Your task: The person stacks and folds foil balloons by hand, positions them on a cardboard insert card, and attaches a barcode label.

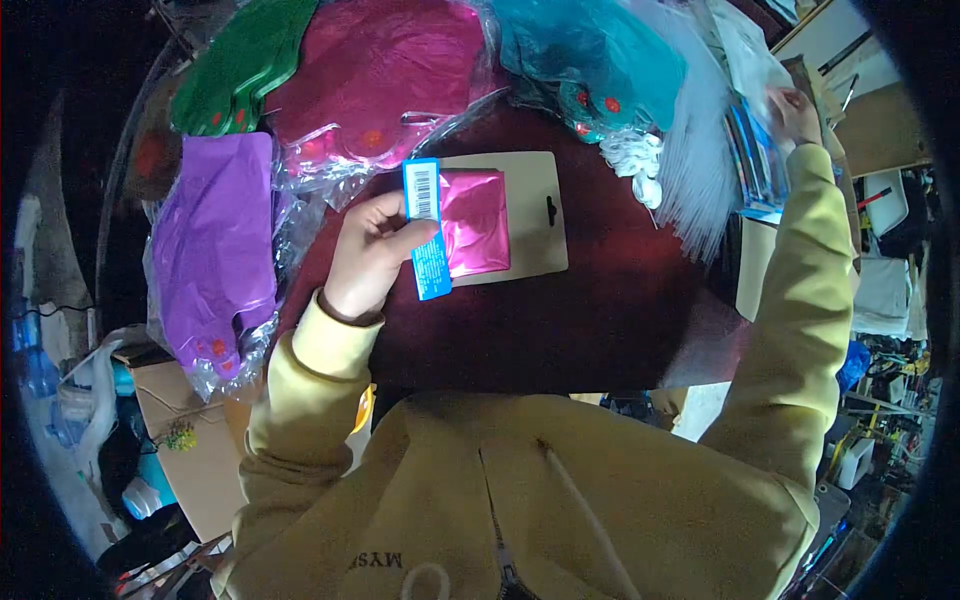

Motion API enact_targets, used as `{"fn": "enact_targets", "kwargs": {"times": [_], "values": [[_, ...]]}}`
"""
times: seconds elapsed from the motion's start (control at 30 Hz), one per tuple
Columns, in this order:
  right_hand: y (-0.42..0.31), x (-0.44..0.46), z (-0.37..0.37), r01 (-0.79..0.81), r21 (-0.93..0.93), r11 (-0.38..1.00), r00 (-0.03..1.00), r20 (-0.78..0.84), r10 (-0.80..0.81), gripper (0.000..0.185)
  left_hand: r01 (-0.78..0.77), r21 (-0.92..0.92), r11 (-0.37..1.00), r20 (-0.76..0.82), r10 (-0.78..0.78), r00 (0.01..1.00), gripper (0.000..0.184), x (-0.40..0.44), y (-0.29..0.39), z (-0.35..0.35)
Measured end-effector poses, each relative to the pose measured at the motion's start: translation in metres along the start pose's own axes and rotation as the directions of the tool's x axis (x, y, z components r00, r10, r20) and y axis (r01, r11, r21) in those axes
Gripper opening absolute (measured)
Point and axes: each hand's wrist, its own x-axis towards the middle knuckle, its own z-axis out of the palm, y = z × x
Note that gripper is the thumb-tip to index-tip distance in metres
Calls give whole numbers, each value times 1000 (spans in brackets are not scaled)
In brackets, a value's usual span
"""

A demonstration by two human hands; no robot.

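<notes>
My left hand [375,255] is closed on a narrow blue card [428,280] with a barcode and small print, thumb on its front. Against the card's right side lies a folded shiny pink foil piece [478,225]. Both rest over a beige cardboard backing [540,215] with a hang hole at its right edge. At the upper right, my right hand [795,117] reaches over a stack of printed blue cards [752,160], beside clear plastic bags [740,45]. Its fingers are curled together; what they grip, if anything, is too small to make out.
Along the far side of the dark red table [560,340] lie bagged green foil [240,65], dark pink foil [375,80] and teal foil [590,60] pieces. Purple foil [215,250] lies left. White ribbon [635,160] and clear sticks [690,190] sit right. A cardboard box [190,440] stands lower left.
</notes>
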Motion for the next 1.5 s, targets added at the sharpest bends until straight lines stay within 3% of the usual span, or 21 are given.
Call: {"fn": "enact_targets", "kwargs": {"times": [0.17,0.23,0.27,0.3,0.37,0.4,0.47,0.53,0.6,0.63,0.77,0.83,0.97,1.03,1.07,1.13,1.2,1.27,1.3,1.4,1.5], "values": [[24,22,-8,94,92,991,996,-3,-94,36,3,14,1000,-18,-3,1000,12,0,1,3],[110,62,-33,243,-657,714,902,-117,-415,36,20,11,1000,-8,-20,1000,13,-1,2,2],[66,26,-49,209,-92,974,977,-25,-212,46,25,1,1000,0,-25,1000,13,-1,3,2],[41,-5,-62,206,-99,973,977,-26,-210,46,27,-2,1000,6,-27,1000,13,-1,3,3],[10,-47,-78,580,-327,746,815,228,-533,62,35,22,999,-9,-35,999,14,-2,2,4],[3,-62,-76,581,-329,744,814,232,-533,62,36,16,999,9,-37,999,16,-1,0,2],[-6,-89,-68,410,-548,729,911,210,-354,94,38,5,999,14,-38,999,16,-2,1,2],[-19,-93,-63,352,-614,707,934,182,-307,91,41,-13,999,15,-41,999,17,-3,4,5],[-21,-79,-56,129,-386,913,979,197,-55,77,40,-10,999,24,-39,999,17,-2,1,2],[-18,-74,-52,409,-523,748,912,256,-320,57,41,-8,999,24,-41,999,18,-2,0,1],[-28,-46,-35,462,-575,675,886,262,-382,46,11,40,999,35,-13,999,19,-2,2,1],[-51,-39,-24,364,-585,725,931,261,-256,43,30,22,999,34,-31,999,20,-2,3,3],[-4,12,-22,454,-562,691,891,286,-353,48,26,19,999,27,-26,999,19,-2,2,2],[19,35,-26,161,-152,975,919,384,-92,45,28,62,998,24,-30,999,19,-2,4,2],[6,36,-29,164,-151,975,917,387,-95,45,29,61,998,20,-30,999,19,-2,4,2],[-16,40,-43,486,-103,868,839,333,-430,36,-8,93,996,39,5,999,19,-1,4,3],[-19,47,-24,329,11,944,920,221,-324,28,-3,93,996,33,0,999,19,-1,2,3],[-55,25,10,44,-556,830,997,74,-4,34,7,99,995,28,-10,1000,20,-1,3,3],[-32,37,12,99,-514,852,995,44,-89,51,19,73,997,23,-20,1000,20,-2,5,4],[-1,63,14,198,-306,931,975,159,-155,59,23,51,998,16,-23,1000,20,-3,5,5],[-23,46,18,58,-483,874,998,59,-34,52,9,60,998,38,-11,999,20,-2,4,3]]}}
